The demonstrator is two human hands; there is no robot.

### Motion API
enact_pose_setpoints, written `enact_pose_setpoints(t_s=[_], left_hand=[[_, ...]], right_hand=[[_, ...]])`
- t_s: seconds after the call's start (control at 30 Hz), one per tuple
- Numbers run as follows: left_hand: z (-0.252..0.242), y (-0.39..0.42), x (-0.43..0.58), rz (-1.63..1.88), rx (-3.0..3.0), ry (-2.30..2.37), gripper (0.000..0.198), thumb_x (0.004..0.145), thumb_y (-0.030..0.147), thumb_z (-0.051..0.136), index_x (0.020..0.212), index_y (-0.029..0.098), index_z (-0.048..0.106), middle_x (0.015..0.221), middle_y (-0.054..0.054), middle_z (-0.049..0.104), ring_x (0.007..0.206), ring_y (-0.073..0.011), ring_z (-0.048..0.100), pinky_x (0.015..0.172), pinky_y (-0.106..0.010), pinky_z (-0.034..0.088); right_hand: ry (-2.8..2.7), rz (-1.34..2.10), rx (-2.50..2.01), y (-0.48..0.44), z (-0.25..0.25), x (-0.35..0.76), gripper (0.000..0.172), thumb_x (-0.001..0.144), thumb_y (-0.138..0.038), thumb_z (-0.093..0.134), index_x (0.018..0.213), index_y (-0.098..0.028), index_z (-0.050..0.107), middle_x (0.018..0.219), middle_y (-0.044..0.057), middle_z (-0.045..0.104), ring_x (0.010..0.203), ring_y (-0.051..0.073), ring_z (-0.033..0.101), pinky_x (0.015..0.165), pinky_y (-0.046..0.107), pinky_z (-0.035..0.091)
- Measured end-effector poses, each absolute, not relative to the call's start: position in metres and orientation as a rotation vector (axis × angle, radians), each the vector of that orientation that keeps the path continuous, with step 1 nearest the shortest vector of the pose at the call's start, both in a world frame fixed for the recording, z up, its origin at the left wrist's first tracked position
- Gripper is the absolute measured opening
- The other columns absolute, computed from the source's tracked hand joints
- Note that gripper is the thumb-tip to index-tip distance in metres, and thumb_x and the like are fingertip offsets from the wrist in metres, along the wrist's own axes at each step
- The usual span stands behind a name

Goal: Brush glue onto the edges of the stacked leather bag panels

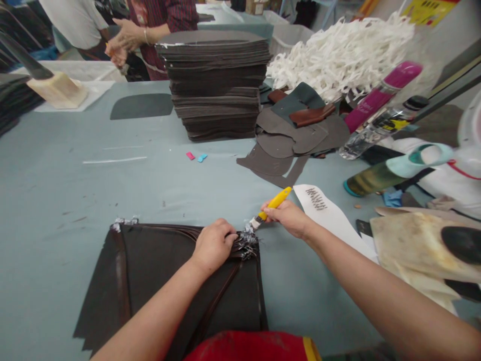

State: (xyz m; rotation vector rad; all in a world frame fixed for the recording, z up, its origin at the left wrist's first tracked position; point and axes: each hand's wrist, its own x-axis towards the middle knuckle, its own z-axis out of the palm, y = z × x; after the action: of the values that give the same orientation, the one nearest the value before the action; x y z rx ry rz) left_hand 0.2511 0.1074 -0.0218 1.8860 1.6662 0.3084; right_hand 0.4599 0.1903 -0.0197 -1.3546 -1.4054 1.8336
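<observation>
A stack of dark brown, leather-like sheets (pixel 161 276) lies at the table's near edge, its top layers slightly fanned. My left hand (pixel 216 243) presses down on the stack near its far right corner, fingers curled over the edge of the sheets. In my right hand (pixel 287 216) is a yellow-handled brush (pixel 276 201), gripped by its handle. Its whitish bristles touch the far right corner, where white, glue-like stuff (pixel 248 239) is smeared. More of the white smear (pixel 124 223) covers the far left corner. My left fingertips are partly hidden.
A tall pile of dark sheets (pixel 221 90) stands farther back, beside leather scraps (pixel 293 135) and a heap of white strips (pixel 345 55). Bottles, including a green-brown one (pixel 379 178), lie at right near a white paper (pixel 330 215). A co-worker's hands (pixel 128 40) show across the table.
</observation>
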Motion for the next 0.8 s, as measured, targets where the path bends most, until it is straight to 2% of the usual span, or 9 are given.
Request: enact_pose_setpoints(t_s=[0.17,0.3,0.4,0.57,0.8], left_hand=[[-0.022,0.104,0.25,0.391,1.893,1.652,0.014,0.081,0.026,0.048,0.074,0.021,0.059,0.082,0.0,0.055,0.078,-0.0129,0.052,0.075,-0.023,0.039],[-0.023,0.101,0.249,0.426,1.907,1.646,0.014,0.081,0.026,0.048,0.073,0.021,0.059,0.081,0.0,0.054,0.078,-0.0127,0.051,0.075,-0.023,0.039],[-0.025,0.1,0.249,0.448,1.918,1.651,0.014,0.081,0.025,0.049,0.072,0.02,0.058,0.08,0.0,0.054,0.078,-0.0127,0.051,0.075,-0.023,0.039],[-0.028,0.1,0.248,0.493,1.927,1.61,0.015,0.082,0.025,0.048,0.072,0.02,0.058,0.08,0.0,0.054,0.079,-0.0124,0.051,0.075,-0.022,0.038],[-0.035,0.108,0.247,0.409,1.895,1.654,0.017,0.081,0.03,0.048,0.073,0.021,0.06,0.082,0.0,0.057,0.079,-0.013,0.052,0.075,-0.022,0.038]], right_hand=[[-1.311,2.074,-1.069,0.185,-0.011,0.459,0.016,0.064,-0.026,0.064,0.075,-0.016,0.058,0.063,-0.001,0.055,0.056,0.01,0.046,0.051,0.023,0.032],[-1.255,1.956,-1.144,0.192,-0.002,0.463,0.017,0.065,-0.026,0.063,0.076,-0.016,0.058,0.06,-0.002,0.055,0.056,0.01,0.047,0.052,0.023,0.033],[-1.42,1.838,-1.229,0.192,0.0,0.464,0.014,0.064,-0.025,0.062,0.075,-0.016,0.059,0.063,-0.001,0.056,0.059,0.011,0.048,0.056,0.025,0.035],[-1.656,1.985,-1.11,0.182,0.012,0.47,0.01,0.065,-0.023,0.062,0.074,-0.017,0.062,0.064,-0.001,0.057,0.059,0.011,0.047,0.055,0.024,0.035],[-1.259,1.884,-1.03,0.171,0.027,0.49,0.012,0.067,-0.022,0.067,0.077,-0.018,0.063,0.061,-0.001,0.058,0.058,0.012,0.051,0.054,0.023,0.037]])
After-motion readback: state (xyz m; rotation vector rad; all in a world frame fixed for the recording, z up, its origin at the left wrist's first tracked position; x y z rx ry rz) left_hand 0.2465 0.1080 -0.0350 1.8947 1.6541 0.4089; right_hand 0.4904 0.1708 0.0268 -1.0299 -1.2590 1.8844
